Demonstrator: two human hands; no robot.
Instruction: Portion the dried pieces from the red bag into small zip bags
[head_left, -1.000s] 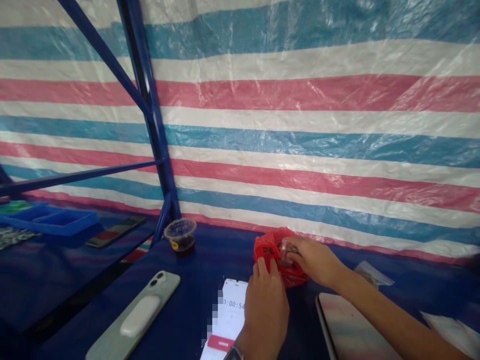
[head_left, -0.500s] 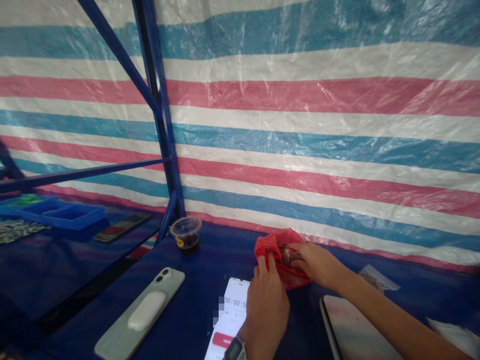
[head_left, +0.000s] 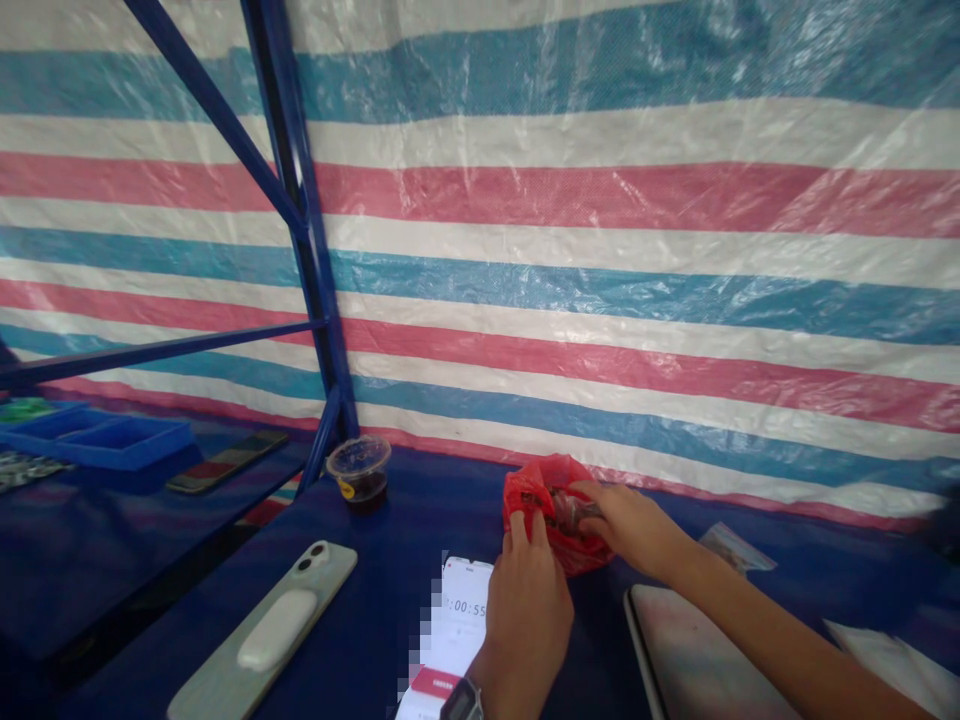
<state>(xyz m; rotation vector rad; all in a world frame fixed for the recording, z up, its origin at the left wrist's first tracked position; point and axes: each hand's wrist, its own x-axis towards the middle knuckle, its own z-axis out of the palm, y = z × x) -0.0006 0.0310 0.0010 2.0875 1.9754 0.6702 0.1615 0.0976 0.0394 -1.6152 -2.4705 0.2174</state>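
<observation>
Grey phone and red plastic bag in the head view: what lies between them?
A phone showing a stopwatch, partly under the left hand, in the head view.

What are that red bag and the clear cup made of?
The red bag looks like thin, glossy plastic film, judging by its crinkled folds and sheen. The clear cup seems to be moulded clear plastic, since its dark contents show through the wall.

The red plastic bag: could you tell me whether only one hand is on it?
No, the left hand and the right hand are both on the red plastic bag.
</observation>
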